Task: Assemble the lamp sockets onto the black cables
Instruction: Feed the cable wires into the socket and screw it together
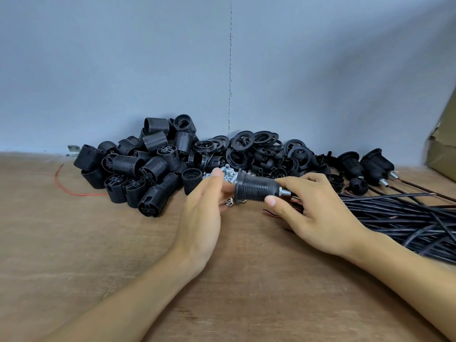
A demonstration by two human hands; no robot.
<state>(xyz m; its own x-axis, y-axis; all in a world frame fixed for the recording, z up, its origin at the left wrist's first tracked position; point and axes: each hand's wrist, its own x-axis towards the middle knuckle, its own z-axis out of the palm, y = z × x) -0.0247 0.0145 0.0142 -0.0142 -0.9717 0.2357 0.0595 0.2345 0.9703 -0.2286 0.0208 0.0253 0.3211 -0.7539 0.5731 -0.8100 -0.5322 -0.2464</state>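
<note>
While both forearms reach in over the wooden table, the lamp socket lies sideways in the air just in front of the pile of socket parts. The left hand, palm inward and thumb up, holds its flanged end. The right hand pinches its threaded metal end. Black cables lie right of the pile.

Heap of socket shells at the table's left rear against the wall, rings heaped right of it, nuts before the rings, socket between left hand and right hand in front, cables to the right, box far right
</note>
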